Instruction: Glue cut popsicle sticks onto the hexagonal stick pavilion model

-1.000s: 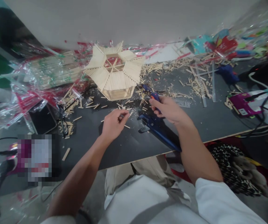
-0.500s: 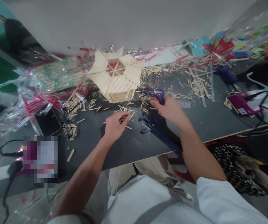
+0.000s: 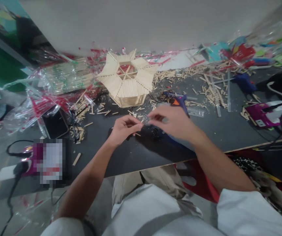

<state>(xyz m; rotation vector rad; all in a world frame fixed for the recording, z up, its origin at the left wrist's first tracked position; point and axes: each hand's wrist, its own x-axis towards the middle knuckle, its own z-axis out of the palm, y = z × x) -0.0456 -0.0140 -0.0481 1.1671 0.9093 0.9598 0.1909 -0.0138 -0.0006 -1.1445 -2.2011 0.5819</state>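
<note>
The left hand (image 3: 123,129) is seen in the middle of the frame, above the black table (image 3: 217,131). Its fingers are pinched together at the tips, but it cannot be told if a tiny bit is held between them. The right hand (image 3: 174,123) is seen just to its right and is blurred. Its fingertips are stretched toward the left hand's tips and are almost touching them. It cannot be told if its fingers are apart or together. Short sticks (image 3: 134,114) are scattered on the table just above the 2 hands. A dark blue tool (image 3: 167,139) is partly hidden under the right hand. A blue glue gun (image 3: 179,99) is laid flat just above the right hand. A little stick house (image 3: 128,80) with a 6-sided roof is placed in the upper middle, near the wall. Crinkly clear plastic (image 3: 57,85) is piled at the upper left. A purple box (image 3: 260,114) is seen at the right edge.
</note>
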